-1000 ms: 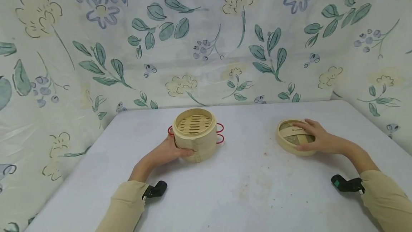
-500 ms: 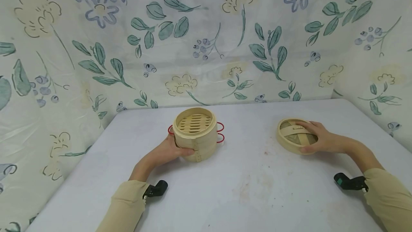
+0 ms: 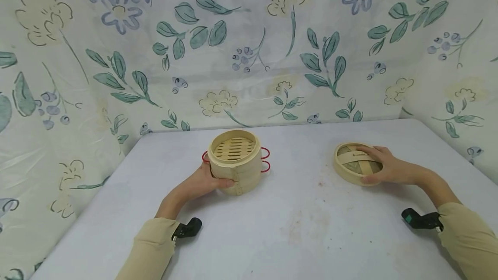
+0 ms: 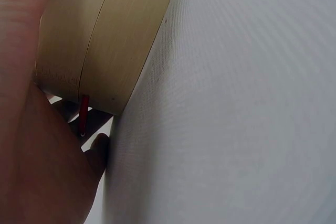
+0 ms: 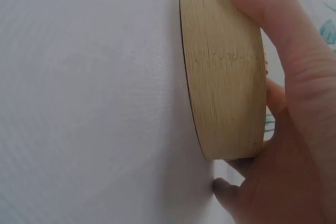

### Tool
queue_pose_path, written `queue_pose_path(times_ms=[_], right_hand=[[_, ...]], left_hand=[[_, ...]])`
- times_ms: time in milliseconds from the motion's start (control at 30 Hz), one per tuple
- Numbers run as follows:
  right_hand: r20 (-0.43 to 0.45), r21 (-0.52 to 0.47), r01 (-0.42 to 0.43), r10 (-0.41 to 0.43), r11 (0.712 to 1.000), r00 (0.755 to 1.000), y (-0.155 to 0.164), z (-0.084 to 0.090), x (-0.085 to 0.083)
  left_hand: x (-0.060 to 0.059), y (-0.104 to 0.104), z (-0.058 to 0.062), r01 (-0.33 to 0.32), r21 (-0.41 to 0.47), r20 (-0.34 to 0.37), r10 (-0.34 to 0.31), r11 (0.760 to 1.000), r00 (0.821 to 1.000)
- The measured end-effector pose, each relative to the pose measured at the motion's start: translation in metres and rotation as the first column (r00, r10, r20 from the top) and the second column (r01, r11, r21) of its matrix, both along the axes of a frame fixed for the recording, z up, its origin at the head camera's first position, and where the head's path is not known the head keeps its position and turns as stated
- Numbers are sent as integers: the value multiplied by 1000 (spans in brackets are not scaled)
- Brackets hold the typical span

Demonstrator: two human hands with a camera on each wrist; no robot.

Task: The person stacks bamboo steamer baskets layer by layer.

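While my left hand (image 3: 202, 181) wraps the near left side of the bamboo steamer (image 3: 234, 160), its grip is curled about the wall, thumb along the front and fingers round the far side. That steamer stands upright toward the left of the middle of the white tabletop (image 3: 295, 224), two tiers stacked, open at the top so its slatted floor shows. Red wire handles (image 3: 266, 159) stick out from both sides of it. From the left wrist view, the steamer's pale wall (image 4: 100, 40) runs beside my palm, with a bit of red wire (image 4: 83, 114) under it and the tabletop (image 4: 236, 108) close by.

Further right, well apart from the steamer, the bamboo lid (image 3: 355, 167) lies on the tabletop with its woven side and a flat strap facing up. I hold it with my right hand (image 3: 389, 168): the fingers reach over the top and the thumb presses the near rim, so the grip has the lid between them. In the right wrist view, my thumb crosses the lid's rim (image 5: 226, 82), and the lid's edge meets the tabletop (image 5: 94, 98).

Both my sleeves are tan, and a small black device (image 3: 416, 219) sits at the right cuff, another (image 3: 188, 228) at the left.
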State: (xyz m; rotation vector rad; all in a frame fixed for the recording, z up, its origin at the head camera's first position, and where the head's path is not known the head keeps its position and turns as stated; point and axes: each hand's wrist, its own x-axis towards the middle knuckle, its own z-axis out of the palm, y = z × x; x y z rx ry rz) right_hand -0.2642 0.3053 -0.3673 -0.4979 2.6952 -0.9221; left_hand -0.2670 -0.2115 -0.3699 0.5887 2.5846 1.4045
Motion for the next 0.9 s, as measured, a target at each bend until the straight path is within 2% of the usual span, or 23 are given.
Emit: queue_pose_path(times_ms=[567,900], right_hand=[[-12,12,18,-18,1000,1000,-4,2,2],[-67,15,40,-39,999,997,-5,5,1]], left_hand=[[0,0,-1,20,18,-7,-20,1000,1000],[1,0,0,14,13,-9,-14,1000,1000]])
